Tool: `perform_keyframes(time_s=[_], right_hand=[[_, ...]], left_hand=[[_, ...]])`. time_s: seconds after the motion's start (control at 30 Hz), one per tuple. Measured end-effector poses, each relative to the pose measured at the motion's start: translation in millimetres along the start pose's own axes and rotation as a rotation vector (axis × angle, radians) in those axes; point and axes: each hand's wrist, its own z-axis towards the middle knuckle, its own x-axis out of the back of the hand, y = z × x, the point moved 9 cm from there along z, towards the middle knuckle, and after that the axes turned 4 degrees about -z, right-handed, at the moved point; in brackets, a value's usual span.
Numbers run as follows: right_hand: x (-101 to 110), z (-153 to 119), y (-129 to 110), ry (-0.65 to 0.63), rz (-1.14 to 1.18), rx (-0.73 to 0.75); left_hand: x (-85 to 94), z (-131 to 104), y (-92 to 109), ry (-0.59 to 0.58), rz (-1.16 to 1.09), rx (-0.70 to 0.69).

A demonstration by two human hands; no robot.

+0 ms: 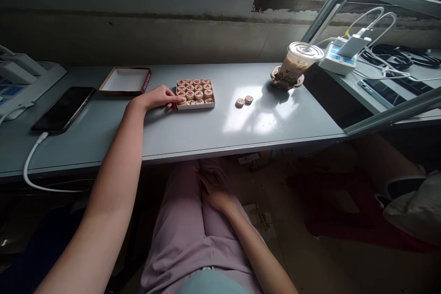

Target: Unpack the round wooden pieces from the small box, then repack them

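A shallow box [196, 106] of round wooden Chinese chess pieces [199, 94] with red characters sits on the grey desk. My left hand [161, 97] is at the box's front left corner, its fingertips on the corner chess piece [181, 101] and its other fingers curled beside the box wall. Two loose chess pieces [244, 101] lie side by side to the right of the box. Below the desk edge, my right hand [214, 190] rests on my lap in shadow, fingers loosely stretched out, with nothing seen in it.
An open box lid [127, 80] lies behind my left forearm. Farther left are a phone [64, 109], a charging cable [29, 165] and a power strip [31, 78]. An iced drink cup [292, 66] stands in a holder at right, near a metal frame [330, 0] and another power strip [339, 59].
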Motion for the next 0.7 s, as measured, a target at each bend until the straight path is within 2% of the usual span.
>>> perform_keyframes(time_s=[0.2, 0.43, 0.7], right_hand=[[7, -1, -2, -0.006, 0.042, -0.007], [2, -1, 2, -0.029, 0.047, -0.009], [13, -8, 0, 0.055, -0.007, 0.017]], left_hand=[[0.4, 1, -2, 0.0, -0.005, 0.004], [0.6, 1, -2, 0.017, -0.033, 0.015], [1.8, 4, -7, 0.1, -0.136, 0.004]])
